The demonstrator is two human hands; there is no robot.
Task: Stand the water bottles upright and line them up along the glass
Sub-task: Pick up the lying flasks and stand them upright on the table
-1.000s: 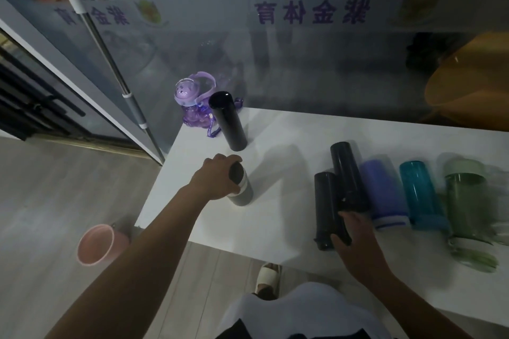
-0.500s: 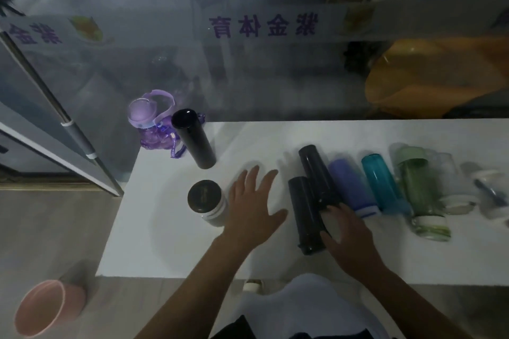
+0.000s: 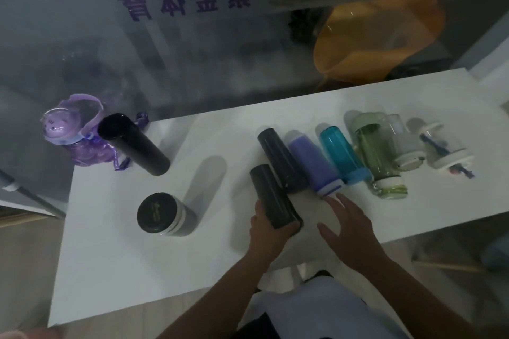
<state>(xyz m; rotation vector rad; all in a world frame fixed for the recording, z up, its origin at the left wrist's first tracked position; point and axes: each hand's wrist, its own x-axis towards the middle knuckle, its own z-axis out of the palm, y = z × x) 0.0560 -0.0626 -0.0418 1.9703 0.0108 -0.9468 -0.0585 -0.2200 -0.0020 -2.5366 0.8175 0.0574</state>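
On the white table (image 3: 115, 261) a purple kids' bottle (image 3: 74, 135) and a tall black bottle (image 3: 135, 144) stand upright by the glass (image 3: 192, 58). A short dark bottle with a pale band (image 3: 165, 215) stands nearer me. My left hand (image 3: 268, 231) grips the near end of a black bottle (image 3: 271, 195) lying on its side. Beside it lie another black bottle (image 3: 281, 159), a purple bottle (image 3: 314, 168), a teal bottle (image 3: 343, 155), a green bottle (image 3: 377, 157) and two clear ones (image 3: 405, 143) (image 3: 443, 151). My right hand (image 3: 349, 228) hovers open, just below the purple bottle.
The glass wall runs along the table's far edge, with purple lettering on a white strip. An orange shape (image 3: 377, 36) shows behind the glass. The table's front edge is near my body, with floor to the left.
My left hand left the short dark bottle, crossed to the right and closed on the lying black bottle. My right hand let go of that bottle and drew back, open.
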